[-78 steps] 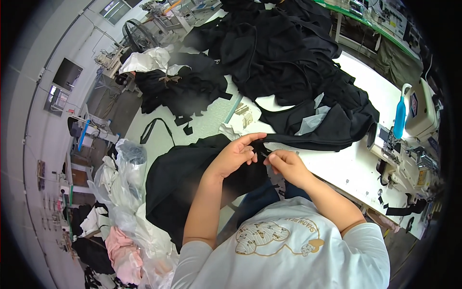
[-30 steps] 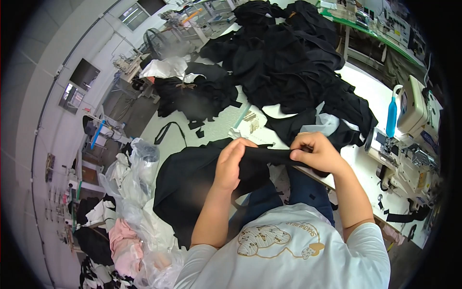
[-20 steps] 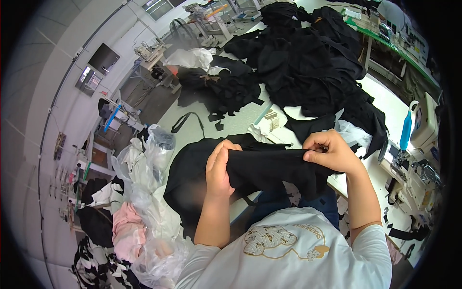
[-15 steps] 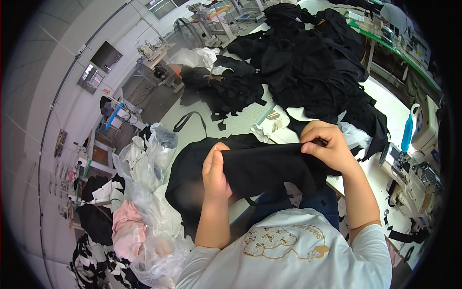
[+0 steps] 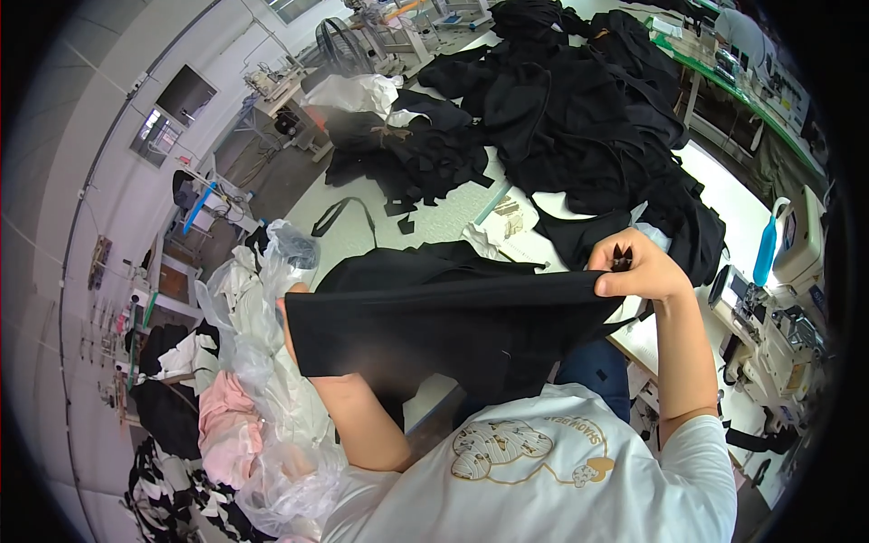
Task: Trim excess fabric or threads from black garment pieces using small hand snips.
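A folded piece of black fabric [image 5: 434,330] is stretched from left to right in front of me, its top edge nearly straight. At its upper right corner my right hand [image 5: 641,265] pinches that edge between thumb and fingers. Small dark pointed tips [image 5: 622,257], perhaps of thread snips, show among the curled fingers of this hand. My left hand [image 5: 290,328] is at the fabric's left end, mostly covered by it; only a strip of skin and a fingertip show, so its grip is hidden. More of the black cloth [image 5: 407,264] bunches just beyond the stretched part.
A big heap of black garments [image 5: 579,118] covers the far table. Black cut pieces [image 5: 398,158] lie to its left, near a paper pad [image 5: 516,222]. At right stands a sewing machine [image 5: 769,317] with a blue-handled tool [image 5: 766,253]. Plastic bags [image 5: 272,299] are at left.
My left hand has moved left and gone behind the fabric, which now spans wider and flatter. My right hand has shifted slightly right, still pinching the edge.
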